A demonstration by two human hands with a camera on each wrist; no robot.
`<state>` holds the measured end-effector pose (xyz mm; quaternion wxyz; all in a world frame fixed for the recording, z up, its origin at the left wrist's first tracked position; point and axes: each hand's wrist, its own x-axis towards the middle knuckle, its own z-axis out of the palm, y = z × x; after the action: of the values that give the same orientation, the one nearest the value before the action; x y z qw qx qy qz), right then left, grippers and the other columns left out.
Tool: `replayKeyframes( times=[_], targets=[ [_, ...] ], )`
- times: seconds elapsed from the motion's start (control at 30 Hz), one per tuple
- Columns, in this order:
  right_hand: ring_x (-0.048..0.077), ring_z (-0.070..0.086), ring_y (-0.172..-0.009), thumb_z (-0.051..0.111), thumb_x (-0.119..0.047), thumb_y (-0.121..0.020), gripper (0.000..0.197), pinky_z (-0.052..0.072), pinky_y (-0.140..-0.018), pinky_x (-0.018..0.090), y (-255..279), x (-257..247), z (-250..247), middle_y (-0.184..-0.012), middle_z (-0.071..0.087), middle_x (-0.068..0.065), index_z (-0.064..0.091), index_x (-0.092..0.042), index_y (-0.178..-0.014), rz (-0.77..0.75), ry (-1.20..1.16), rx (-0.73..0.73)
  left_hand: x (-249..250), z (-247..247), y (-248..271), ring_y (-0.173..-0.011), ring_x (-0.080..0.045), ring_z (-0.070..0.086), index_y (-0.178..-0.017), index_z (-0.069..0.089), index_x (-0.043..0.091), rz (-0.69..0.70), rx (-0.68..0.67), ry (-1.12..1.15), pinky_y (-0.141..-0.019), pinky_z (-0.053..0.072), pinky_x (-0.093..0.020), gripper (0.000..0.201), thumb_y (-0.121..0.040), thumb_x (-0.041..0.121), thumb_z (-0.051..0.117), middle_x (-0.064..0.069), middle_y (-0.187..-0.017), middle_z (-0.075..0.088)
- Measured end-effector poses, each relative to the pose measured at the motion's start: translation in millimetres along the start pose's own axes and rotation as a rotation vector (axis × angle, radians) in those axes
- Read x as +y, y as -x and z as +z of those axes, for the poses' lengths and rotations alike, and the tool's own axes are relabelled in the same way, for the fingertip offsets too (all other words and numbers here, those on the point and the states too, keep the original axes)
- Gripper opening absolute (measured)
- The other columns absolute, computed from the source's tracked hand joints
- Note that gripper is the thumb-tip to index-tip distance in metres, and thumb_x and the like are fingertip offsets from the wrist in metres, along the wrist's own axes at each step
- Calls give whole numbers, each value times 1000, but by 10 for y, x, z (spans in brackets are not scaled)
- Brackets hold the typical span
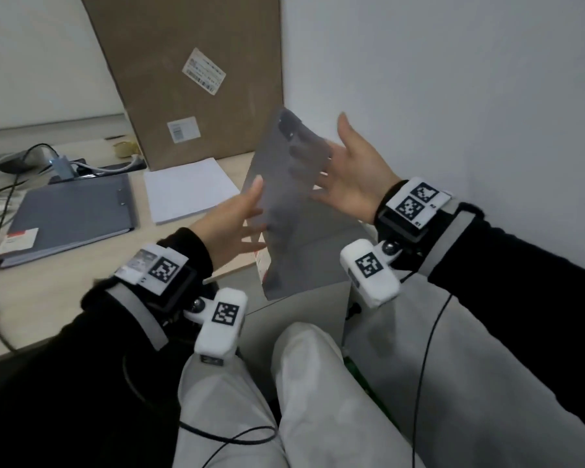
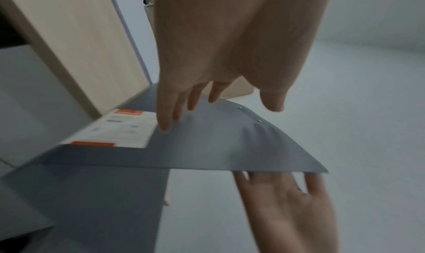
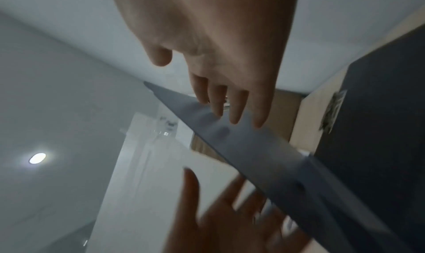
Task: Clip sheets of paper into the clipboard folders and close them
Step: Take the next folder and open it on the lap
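Note:
A grey clipboard folder (image 1: pixel 284 204) with a white and orange label (image 2: pixel 122 129) is held up in the air over the desk's right end, tilted on edge. My left hand (image 1: pixel 237 224) lies with straight fingers against its near face. My right hand (image 1: pixel 355 170) presses flat on the far face, its fingers showing dimly through the cover. In the left wrist view the folder (image 2: pixel 218 144) hangs between my left hand (image 2: pixel 207 56) and right hand (image 2: pixel 287 206). A second grey folder (image 1: pixel 75 214) lies shut on the desk beside a stack of white paper (image 1: pixel 186 187).
A tall cardboard box (image 1: pixel 190 79) leans against the wall behind the paper. Cables (image 1: pixel 0 197) and a small device lie at the desk's back left. A white wall stands close on the right. My legs are below the desk edge.

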<state>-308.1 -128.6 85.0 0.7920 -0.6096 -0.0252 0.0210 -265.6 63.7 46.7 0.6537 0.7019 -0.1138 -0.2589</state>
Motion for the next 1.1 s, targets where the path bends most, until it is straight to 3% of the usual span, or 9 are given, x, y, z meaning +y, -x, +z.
replayKeyframes(
  times=[0.1, 0.17, 0.23, 0.33, 0.47, 0.53, 0.73, 0.9, 1.1],
  targets=[
    [17, 38, -137, 34, -57, -93, 55, 31, -111, 45, -165, 116, 504, -150, 39, -10, 38, -34, -143, 17, 160, -118, 276, -187, 208, -111, -29, 61, -128, 47, 23, 43, -24, 181, -91, 50, -46, 69, -82, 73, 33, -6, -128, 54],
    [13, 27, -143, 44, -51, -91, 56, 23, -115, 49, -226, 196, 826, -155, 28, -14, 30, -41, -145, 13, 316, -196, 370, -407, 327, -110, -34, 64, -136, 46, 22, 40, -83, 231, -97, 47, -50, 83, -77, 79, 30, -11, -130, 57],
    [9, 24, -144, 48, -39, -95, 58, 24, -112, 28, -280, 274, 1063, -156, 27, -12, 25, -37, -148, 9, 467, -268, 390, -638, 448, -103, -32, 66, -129, 57, 21, 31, -97, 198, -96, 48, -48, 84, -78, 80, 26, -11, -125, 63],
    [8, 29, -141, 51, -22, -96, 59, 30, -75, -4, -359, 428, 1232, -154, 33, -5, 26, -25, -149, -1, 705, -380, 302, -943, 590, -88, -26, 67, -99, 71, 18, -19, -13, 137, -83, 55, -39, 60, -90, 61, 30, -7, -101, 70],
    [11, 33, -140, 56, -26, -93, 54, 30, -102, 15, -533, 695, 1274, -150, 39, -3, 39, -20, -144, 78, 979, -431, -38, -1333, 736, -77, -26, 75, -101, 58, 11, -142, 191, 151, -57, 61, -31, 26, -97, 18, 33, -16, -89, 75],
    [14, 34, -141, 57, -29, -92, 56, 23, -113, 23, -660, 829, 1196, -151, 38, -1, 40, -18, -144, 134, 1136, -443, -304, -1492, 802, -70, -25, 75, -101, 58, 6, -223, 250, 149, -60, 61, -33, 24, -95, 7, 34, -18, -81, 76],
    [16, 25, -145, 60, -33, -89, 70, 17, -116, 25, -942, 1119, 936, -157, 26, 1, 27, -18, -149, 240, 1374, -326, -911, -1678, 868, -55, -14, 66, -88, 61, 5, -528, 340, -229, -51, 52, -21, 12, -93, 12, 52, -7, -73, 65],
    [29, 4, -149, 58, -52, -84, 88, 5, -120, 37, -1107, 1255, 774, -161, 2, 7, 9, -24, -152, 335, 1509, -260, -774, -1888, 691, -66, -13, 51, -96, 61, 8, -366, 589, -481, -56, 32, -20, 10, -90, 12, 55, -4, -81, 56],
    [30, -4, -149, 57, -57, -82, 93, 3, -121, 43, -1178, 1295, 651, -162, -3, 1, 4, -28, -152, 416, 1571, -357, -675, -1897, 348, -85, -16, 55, -101, 61, 12, -188, 599, -469, -60, 40, -20, 15, -88, 8, 57, -8, -98, 58]
  ],
)
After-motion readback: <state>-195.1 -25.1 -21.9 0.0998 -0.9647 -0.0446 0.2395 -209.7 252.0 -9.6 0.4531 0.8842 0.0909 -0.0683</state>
